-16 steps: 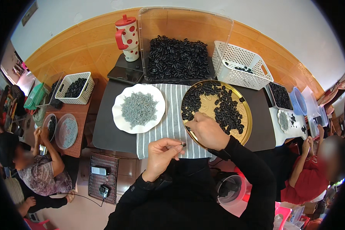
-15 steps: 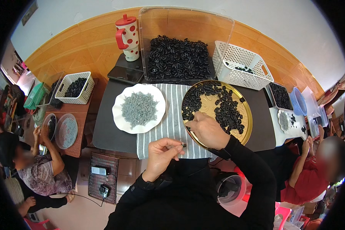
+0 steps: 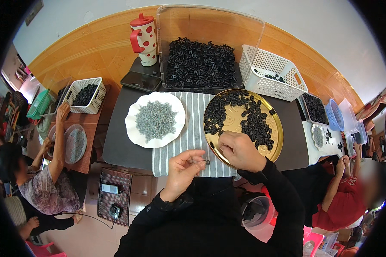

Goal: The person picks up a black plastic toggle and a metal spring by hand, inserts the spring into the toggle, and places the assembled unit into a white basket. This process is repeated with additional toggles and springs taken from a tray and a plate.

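Two bare hands are at work at the near side of a dark worktop [image 3: 116,143]. The left hand [image 3: 181,172] is raised just in front of the near edge, over a grey-and-white striped cloth [image 3: 194,128]. Its thumb and forefinger are pinched together on a small dark piece [image 3: 207,162], which projects from the fingertips toward the right. The right hand [image 3: 243,152] is above the near part of a round gold tray [image 3: 232,124]. Its fingers are curled and bunched; whether they grip anything cannot be determined, as the knuckles block the view.

Loose black parts [image 3: 256,128] lie in the tray, mainly along its left, far and right portions; bare metal shows in the middle. The tray overlaps the cloth. Left of it, a white scalloped plate [image 3: 132,122] holds a heap of small grey screw-like pieces [image 3: 156,121].

At the rear stands a clear bin [image 3: 162,47] containing a large quantity of black parts. A white perforated basket [image 3: 272,88] is at its right, with a few dark pieces inside. A spotted tumbler [image 3: 148,45] and a dark flat device [image 3: 140,80] are at its left. One co-worker [image 3: 51,190] is seated at each side.
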A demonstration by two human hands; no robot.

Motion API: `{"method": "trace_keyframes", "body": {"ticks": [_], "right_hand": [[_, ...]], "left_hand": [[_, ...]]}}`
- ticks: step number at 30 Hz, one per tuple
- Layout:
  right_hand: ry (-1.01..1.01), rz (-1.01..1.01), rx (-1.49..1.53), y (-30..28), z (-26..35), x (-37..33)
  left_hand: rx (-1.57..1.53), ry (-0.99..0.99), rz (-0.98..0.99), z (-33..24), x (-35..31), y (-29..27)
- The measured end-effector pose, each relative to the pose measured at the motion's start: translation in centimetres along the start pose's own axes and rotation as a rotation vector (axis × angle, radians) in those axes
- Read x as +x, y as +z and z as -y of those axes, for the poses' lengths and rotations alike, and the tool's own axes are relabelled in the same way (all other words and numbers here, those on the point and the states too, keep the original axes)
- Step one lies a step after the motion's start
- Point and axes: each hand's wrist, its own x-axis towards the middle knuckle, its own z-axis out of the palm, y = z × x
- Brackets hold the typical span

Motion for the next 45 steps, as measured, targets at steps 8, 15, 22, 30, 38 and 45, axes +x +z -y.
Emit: {"method": "trace_keyframes", "body": {"ticks": [8, 15, 22, 30, 38, 45], "right_hand": [[0.043, 0.020, -0.119, 1.3, -0.6, 0.5], [0.026, 0.086, -0.160, 1.2, -1.0, 0.4], [0.141, -0.020, -0.082, 0.2, -1.5, -1.0], [0.071, 0.069, -0.159, 0.5, -1.0, -0.3], [0.094, 0.099, -0.294, 1.1, -0.2, -0.6], [0.409, -0.192, 0.579, -0.2, 2.9, -3.7]], "left_hand": [[0.005, -0.013, -0.032, 0.4, 0.1, 0.3], [0.018, -0.015, -0.035, 0.6, 0.1, 0.1], [0.012, -0.012, -0.025, 0.5, 0.2, 0.0], [0.034, -0.005, -0.022, 0.7, 0.1, -0.2], [0.019, 0.007, -0.007, 0.6, 0.1, 0.1], [0.054, -0.017, 0.038, -0.4, -0.9, 0.7]]}}
